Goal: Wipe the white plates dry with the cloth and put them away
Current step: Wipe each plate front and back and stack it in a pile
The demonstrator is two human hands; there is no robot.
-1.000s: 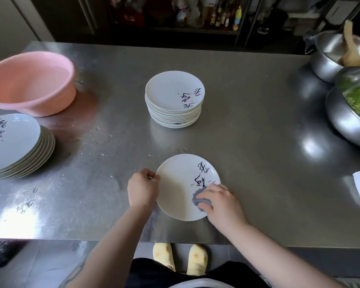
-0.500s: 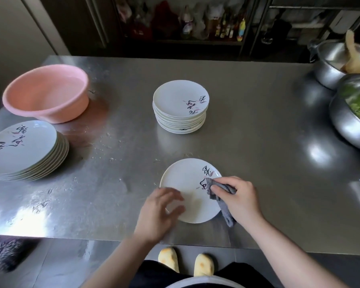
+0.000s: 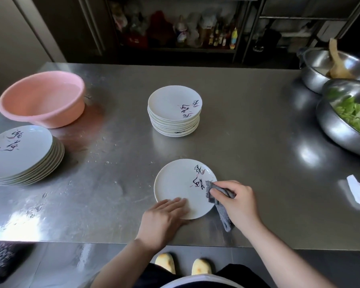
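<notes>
Head view: right hand (image 3: 238, 201) presses cloth (image 3: 217, 201) on plate (image 3: 178, 187).

We see a round white plate with dark brushed lettering (image 3: 180, 187) lying flat near the table edge, a crumpled grey cloth (image 3: 218, 202) draped over its right rim.

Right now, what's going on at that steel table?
A person is drying a single white plate lying flat near the front edge of the steel table. The left hand rests flat on the plate's near rim, and the right hand grips a grey cloth at its right edge. A stack of small plates sits behind it, a stack of larger plates lies far left beside a pink basin, and two steel bowls stand at the right.
</notes>
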